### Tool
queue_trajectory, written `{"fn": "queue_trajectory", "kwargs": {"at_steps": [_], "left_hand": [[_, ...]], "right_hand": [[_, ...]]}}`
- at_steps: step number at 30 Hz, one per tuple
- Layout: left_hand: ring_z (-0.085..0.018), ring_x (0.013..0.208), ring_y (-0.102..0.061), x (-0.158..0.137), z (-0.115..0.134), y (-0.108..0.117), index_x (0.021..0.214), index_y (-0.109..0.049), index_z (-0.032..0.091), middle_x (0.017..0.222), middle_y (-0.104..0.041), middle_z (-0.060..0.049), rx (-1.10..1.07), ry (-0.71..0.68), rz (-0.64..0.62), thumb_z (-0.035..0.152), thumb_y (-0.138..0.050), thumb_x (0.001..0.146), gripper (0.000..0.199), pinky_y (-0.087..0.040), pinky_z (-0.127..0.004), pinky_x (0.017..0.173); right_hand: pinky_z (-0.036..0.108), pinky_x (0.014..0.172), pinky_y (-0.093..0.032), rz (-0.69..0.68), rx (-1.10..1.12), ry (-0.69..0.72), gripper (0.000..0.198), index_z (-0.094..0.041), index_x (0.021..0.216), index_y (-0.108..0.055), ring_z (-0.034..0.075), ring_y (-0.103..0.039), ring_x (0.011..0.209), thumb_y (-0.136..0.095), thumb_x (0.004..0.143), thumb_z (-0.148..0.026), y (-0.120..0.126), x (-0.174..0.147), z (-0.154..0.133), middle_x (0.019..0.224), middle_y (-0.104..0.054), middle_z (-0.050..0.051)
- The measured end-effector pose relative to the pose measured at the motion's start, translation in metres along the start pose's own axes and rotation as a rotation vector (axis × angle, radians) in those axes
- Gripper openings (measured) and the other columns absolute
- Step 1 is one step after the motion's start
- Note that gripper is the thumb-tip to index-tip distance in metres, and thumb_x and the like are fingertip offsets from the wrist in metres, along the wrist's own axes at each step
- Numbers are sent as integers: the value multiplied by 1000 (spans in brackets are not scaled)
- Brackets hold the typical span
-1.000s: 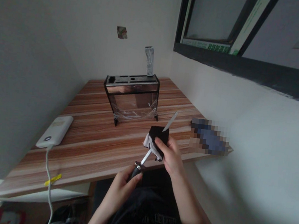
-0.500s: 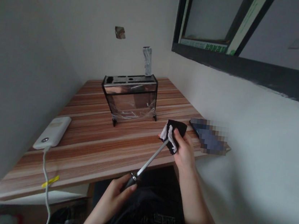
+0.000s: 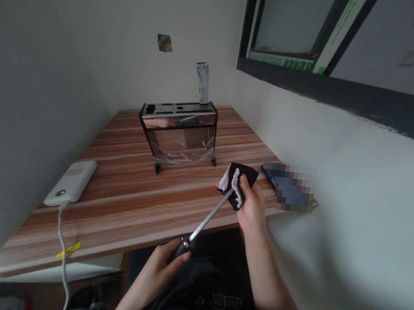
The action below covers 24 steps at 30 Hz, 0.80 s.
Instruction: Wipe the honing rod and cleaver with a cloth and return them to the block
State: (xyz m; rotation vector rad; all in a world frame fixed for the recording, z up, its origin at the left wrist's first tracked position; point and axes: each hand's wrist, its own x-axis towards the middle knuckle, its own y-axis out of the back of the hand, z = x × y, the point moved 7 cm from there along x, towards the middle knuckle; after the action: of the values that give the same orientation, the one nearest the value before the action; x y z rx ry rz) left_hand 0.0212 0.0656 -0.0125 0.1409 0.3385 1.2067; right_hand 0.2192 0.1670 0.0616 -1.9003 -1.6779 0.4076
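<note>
My left hand [image 3: 166, 260] is wrapped round the black handle of a honing steel [image 3: 210, 217], just below its guard and small metal ring. The grey rod slants up and right, away from my body. My right hand [image 3: 254, 201] grips a folded black-and-white cloth [image 3: 247, 175], thumb on top, and the rod's tip end is hidden in it. Beyond the hands a knife block [image 3: 179, 134] with a black frame and clear, plastic-wrapped sides stands on the table. A wrapped grey handle [image 3: 203, 81] sticks up from its slotted top at the right end.
The wood-grain table [image 3: 120, 184] meets walls at the back and right. A white power bank [image 3: 73, 181] lies on the left, its white cable [image 3: 62, 228] running over the front edge past yellow tape [image 3: 70, 250]. A phone [image 3: 288, 187], partly blurred out, lies at the right edge.
The whole view has shifted very slightly. Both hands keep their grip on the honing steel and the cloth, with the cloth tilted a little differently round the rod.
</note>
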Motion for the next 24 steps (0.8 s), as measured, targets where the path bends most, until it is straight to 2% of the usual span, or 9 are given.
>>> {"fn": "queue_trajectory", "kwargs": {"at_steps": [3, 7, 10, 15, 19, 24], "left_hand": [[-15, 70, -45, 7, 7, 1, 84, -64, 13, 72, -55, -1, -8, -14, 61, 48, -57, 86, 36, -35, -21, 63], [-10, 54, -36, 18, 13, -2, 83, -62, 14, 59, -42, 4, -107, 30, 96, 53, -58, 82, 40, -27, -19, 50], [-7, 46, -29, 24, 18, -5, 80, -57, 15, 54, -35, 8, -207, 43, 92, 56, -58, 81, 40, -22, -18, 44], [-5, 39, -23, 28, 24, -2, 83, -54, 16, 48, -32, 11, -309, 8, 141, 58, -60, 79, 43, -18, -18, 39], [-4, 36, -21, 29, 23, -2, 89, -54, 16, 46, -31, 12, -358, 29, 150, 61, -61, 76, 48, -15, -17, 37], [-6, 38, -26, 28, 16, 1, 90, -59, 15, 46, -32, 11, -333, 18, 171, 56, -62, 77, 43, -18, -18, 39]], "right_hand": [[33, 66, -54, -38, -78, -40, 33, -18, 81, -67, 20, -66, 68, -71, 75, -50, -4, -4, 11, 70, -68, 3], [30, 63, -52, -83, -204, -95, 35, -17, 78, -67, 19, -64, 68, -71, 75, -51, -12, -15, 29, 69, -67, 4], [29, 63, -51, -207, -246, -147, 35, -16, 83, -69, 19, -65, 70, -69, 77, -50, -28, -25, 37, 74, -70, 5], [27, 64, -51, -405, -332, -227, 34, -17, 97, -70, 18, -65, 72, -71, 77, -44, -50, -41, 45, 83, -72, 5], [27, 67, -51, -419, -412, -228, 30, -16, 94, -71, 18, -65, 74, -72, 76, -39, -52, -43, 49, 84, -72, 5], [27, 66, -51, -418, -402, -246, 31, -16, 96, -71, 18, -66, 74, -73, 74, -38, -50, -43, 52, 85, -73, 5]]}}
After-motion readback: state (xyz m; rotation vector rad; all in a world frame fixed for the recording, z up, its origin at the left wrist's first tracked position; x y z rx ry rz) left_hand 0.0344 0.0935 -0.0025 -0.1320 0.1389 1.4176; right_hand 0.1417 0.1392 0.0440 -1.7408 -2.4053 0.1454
